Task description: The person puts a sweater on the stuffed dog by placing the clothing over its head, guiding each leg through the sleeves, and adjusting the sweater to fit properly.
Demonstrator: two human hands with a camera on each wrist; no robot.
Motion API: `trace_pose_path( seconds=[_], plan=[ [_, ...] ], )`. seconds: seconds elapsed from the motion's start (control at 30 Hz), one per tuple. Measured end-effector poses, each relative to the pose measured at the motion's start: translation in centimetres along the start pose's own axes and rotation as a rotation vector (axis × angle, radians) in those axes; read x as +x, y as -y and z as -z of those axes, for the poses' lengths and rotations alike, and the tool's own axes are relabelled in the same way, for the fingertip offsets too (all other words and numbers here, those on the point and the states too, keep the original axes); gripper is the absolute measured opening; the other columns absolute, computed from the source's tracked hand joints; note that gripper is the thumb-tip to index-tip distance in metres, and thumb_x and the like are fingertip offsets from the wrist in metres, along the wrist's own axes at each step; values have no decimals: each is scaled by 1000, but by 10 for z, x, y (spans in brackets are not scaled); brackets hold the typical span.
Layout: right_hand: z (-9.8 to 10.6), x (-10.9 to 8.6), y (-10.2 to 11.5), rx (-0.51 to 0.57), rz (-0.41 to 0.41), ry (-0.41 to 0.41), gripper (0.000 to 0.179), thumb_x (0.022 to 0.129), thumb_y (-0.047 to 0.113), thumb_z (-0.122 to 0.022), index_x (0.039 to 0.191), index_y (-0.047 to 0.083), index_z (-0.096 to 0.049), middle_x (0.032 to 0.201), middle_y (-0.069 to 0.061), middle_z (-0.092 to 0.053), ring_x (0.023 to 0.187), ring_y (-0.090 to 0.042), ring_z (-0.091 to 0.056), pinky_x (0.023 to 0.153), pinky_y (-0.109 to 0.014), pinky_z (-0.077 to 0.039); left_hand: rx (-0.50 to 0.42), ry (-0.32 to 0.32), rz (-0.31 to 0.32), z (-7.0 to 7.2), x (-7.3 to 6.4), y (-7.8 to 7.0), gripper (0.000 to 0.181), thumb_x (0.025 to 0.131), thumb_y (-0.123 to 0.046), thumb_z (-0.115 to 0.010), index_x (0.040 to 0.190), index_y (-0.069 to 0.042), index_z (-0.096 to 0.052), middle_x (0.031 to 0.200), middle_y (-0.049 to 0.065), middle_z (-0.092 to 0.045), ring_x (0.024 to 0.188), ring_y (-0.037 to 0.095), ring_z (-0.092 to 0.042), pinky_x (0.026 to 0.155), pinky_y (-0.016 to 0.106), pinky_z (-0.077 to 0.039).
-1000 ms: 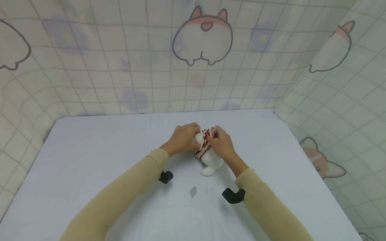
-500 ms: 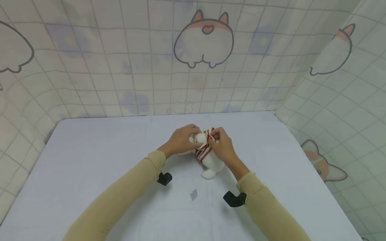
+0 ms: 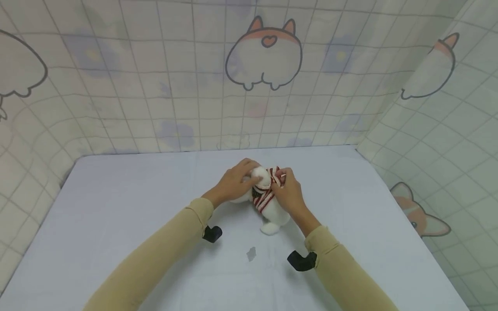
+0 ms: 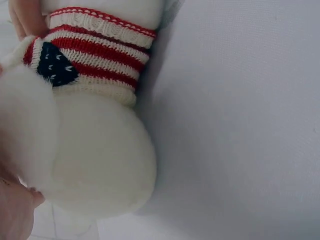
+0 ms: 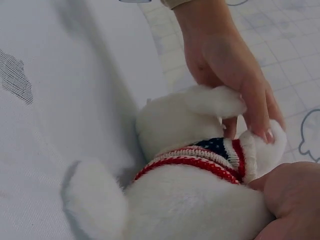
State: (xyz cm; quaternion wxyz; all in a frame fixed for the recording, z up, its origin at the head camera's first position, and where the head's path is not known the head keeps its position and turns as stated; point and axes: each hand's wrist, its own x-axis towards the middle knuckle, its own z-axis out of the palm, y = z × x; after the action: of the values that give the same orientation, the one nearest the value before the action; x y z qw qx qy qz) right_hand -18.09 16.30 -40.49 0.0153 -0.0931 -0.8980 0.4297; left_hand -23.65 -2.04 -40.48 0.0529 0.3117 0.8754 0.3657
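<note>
White plush toy (image 3: pixel 275 214): laid on the tabletop (image 3: pixel 136 185), nearer the far edge than the near one, right of middle.
Handling: judged light, soft and easily squashed; its smooth pile may slide a little under the fingers.
Knitted garment (image 3: pixel 265 201): worn round the toy's middle; likely stretchy, and apt to be snagged if tugged by single stitches.
Best hold: the padded body for steadying, the ribbed edge for moving the knit.
Left hand (image 3: pixel 234 179): grip pinching a white part of the toy between thumb and fingers; whether paw or ear cannot be told for certain.
Right hand (image 3: pixel 289 191): grip pinching the garment's edge, beside the left fingertips.
Left wrist view: a navy patch (image 4: pixel 56 65) with white flecks is shown large; from the head it is barely made out.
Right wrist view: a cream cuff (image 5: pixel 248 155) around a white stub is shown side-on, and the grey patch (image 5: pixel 16 77) on the tabletop is seen as fine mesh; from the head it looks plain.
</note>
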Motion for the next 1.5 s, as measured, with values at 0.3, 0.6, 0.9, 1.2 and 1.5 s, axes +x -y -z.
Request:
trace_pose_path(
  seconds=[0.3,0.6,0.9,1.2,1.5],
  plan=[
    [0,0,-7,24,-14,30,36,91,18,-58,124,11,-47,105,-11,-57,92,-22,-55,76,-32,-46,-28,32,43,4,-6,3,40,99,-38,-51,135,-22,-50,136,-1,-55,121,24,-58,104,46,-44],
    [21,-6,-22,146,-55,161,52,97,53,-48,127,11,-53,124,-12,-59,113,-26,-55,93,-39,-47,32,44,31,11,-8,-7,42,91,-48,-61,127,-27,-56,124,-6,-63,115,15,-59,101,41,-47],
    [31,-13,-25,35,-10,281,42,91,50,-60,106,12,-66,109,-6,-65,103,-20,-56,80,-29,-47,409,53,-89,12,-10,-30,59,78,-51,-75,125,-18,-62,121,-1,-64,112,20,-57,88,48,-45],
    [37,-4,-34,59,20,163,55,87,51,-66,121,10,-54,125,-10,-57,114,-27,-55,91,-39,-49,344,56,-179,16,-14,-30,33,86,-20,-72,118,-15,-66,110,-1,-67,96,15,-59,88,35,-48],
    [42,13,-45,258,-126,355,65,100,55,-38,150,16,-29,151,-19,-36,130,-38,-47,100,-44,-48,118,80,-234,13,-18,-24,28,87,-3,-68,113,-13,-66,101,-2,-63,75,8,-53,67,20,-48]
  ],
)
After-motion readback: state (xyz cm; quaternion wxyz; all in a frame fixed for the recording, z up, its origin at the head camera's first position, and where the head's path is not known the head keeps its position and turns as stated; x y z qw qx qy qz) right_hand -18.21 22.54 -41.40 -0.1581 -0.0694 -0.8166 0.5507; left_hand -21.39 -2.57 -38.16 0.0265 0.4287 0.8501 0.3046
